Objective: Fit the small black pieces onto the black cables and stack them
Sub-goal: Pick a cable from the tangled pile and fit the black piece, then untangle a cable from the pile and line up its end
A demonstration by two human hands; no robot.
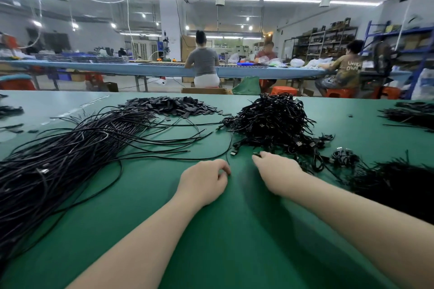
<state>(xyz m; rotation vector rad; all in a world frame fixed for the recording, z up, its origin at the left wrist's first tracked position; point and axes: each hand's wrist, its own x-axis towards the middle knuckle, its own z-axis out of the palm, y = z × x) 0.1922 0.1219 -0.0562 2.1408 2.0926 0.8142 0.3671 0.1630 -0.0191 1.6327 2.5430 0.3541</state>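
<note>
A big bundle of long black cables (pixel 61 159) sprawls across the left of the green table (pixel 211 230). A pile of small black pieces (pixel 171 105) lies at the back centre. A heap of tangled black cables with connectors (pixel 274 122) sits at centre right. My left hand (pixel 203 182) rests on the table with curled fingers pinching one thin black cable (pixel 229 148) that curves away from the bundle. My right hand (pixel 276 171) reaches toward the heap, its fingertips on a small black piece (pixel 257 154). A connector end (pixel 233 153) lies between the hands.
More black cable piles lie at the right edge (pixel 411 115) and near right (pixel 399 185). Loose black pieces are scattered at the far left (pixel 11 110). Beyond the table, several people sit at a long blue workbench (pixel 141 69) with red stools and shelving.
</note>
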